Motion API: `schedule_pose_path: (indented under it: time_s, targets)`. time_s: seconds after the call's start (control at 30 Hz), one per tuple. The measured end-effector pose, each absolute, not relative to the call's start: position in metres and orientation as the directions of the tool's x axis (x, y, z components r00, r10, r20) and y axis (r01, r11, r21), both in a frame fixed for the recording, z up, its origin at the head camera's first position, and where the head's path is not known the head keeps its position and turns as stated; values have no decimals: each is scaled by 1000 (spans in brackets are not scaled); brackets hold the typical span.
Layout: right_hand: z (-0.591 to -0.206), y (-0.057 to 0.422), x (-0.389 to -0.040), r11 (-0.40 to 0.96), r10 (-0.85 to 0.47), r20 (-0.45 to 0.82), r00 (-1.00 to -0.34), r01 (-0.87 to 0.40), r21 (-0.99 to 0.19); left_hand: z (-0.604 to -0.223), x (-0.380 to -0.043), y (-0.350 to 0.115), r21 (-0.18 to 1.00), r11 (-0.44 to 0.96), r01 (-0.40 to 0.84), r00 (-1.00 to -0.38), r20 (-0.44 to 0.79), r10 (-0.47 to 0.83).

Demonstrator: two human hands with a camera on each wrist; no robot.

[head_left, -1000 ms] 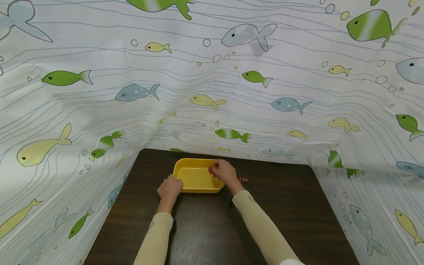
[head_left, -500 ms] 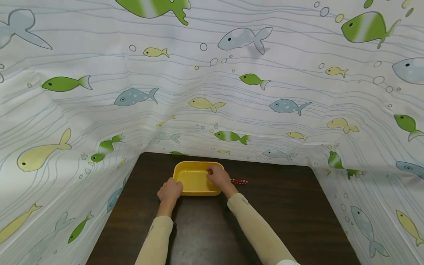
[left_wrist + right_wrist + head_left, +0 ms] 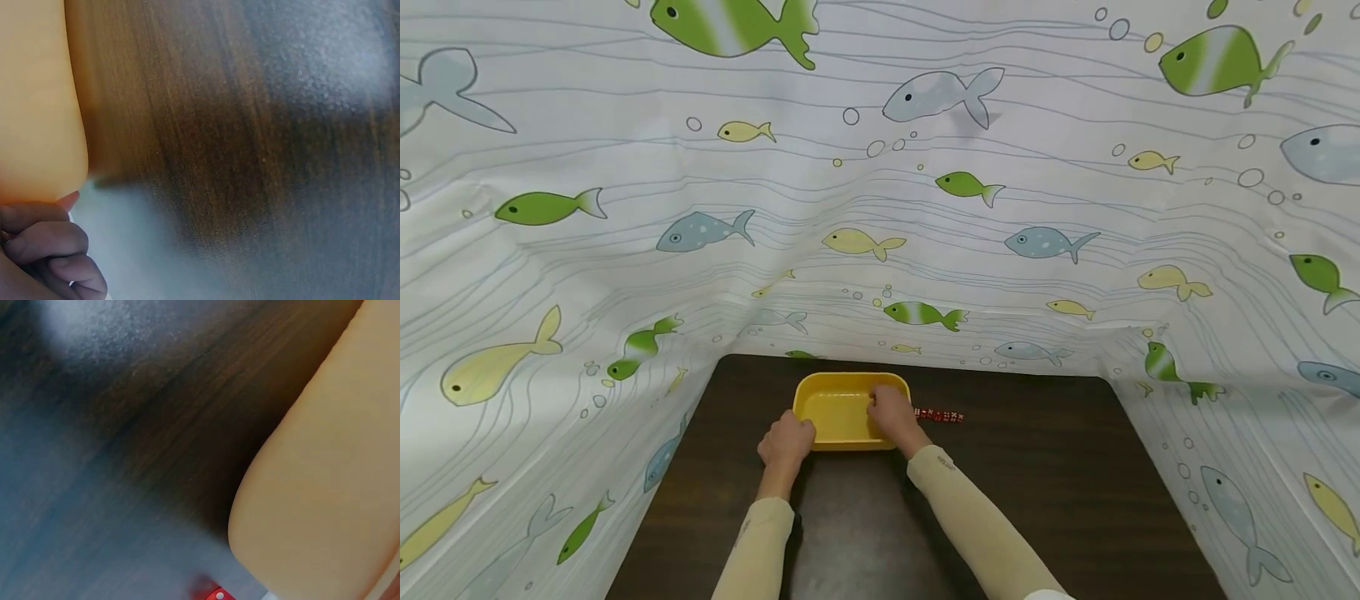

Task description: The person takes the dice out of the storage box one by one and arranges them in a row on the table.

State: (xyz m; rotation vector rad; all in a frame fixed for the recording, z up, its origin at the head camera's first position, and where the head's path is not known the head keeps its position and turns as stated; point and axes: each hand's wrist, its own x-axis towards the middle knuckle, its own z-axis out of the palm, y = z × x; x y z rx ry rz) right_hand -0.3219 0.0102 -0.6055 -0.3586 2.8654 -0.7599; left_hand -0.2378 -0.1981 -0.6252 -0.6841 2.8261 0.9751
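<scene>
A yellow tray (image 3: 820,445) lies on the dark tabletop, its raised wall (image 3: 37,94) filling the left of the left wrist view. My left hand (image 3: 787,437) grips this tray by its left side; several curled fingers (image 3: 50,240) show at its edge. Over the right part of the tray is my right hand (image 3: 892,415), fingers bent and fingertips hidden, so I cannot tell what they hold. A row of red dice (image 3: 942,416) lies on the table just right of the tray. One red die (image 3: 219,595) peeks in at the bottom of the right wrist view.
The dark wood-grain table (image 3: 1037,483) stretches to both sides and toward me. A white sheet printed with fish (image 3: 850,192) rises behind the table and along its left and right sides.
My right hand has shifted left and slightly toward me over the tray. The red dice seen at its fingertips inside the tray no longer show. More of the outside dice row is uncovered.
</scene>
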Motion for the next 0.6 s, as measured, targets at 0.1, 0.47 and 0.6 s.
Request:
schedule_pose_path:
  time_s: [0.1,0.47,0.6]
  targets:
    - [-608,8,-321,861,-254,-87,-963,-184,-473,-626,-237,-198,568,699,-435,-898,-215,-384]
    - [-614,4,-321,895,-249,-110,-962,-186,-406,-624,-237,-196,544,702,-460,-885,-224,-407]
    - [-612,4,-322,901,-254,-144,-956,-180,-394,-624,-238,-197,548,703,-454,-888,-213,-407]
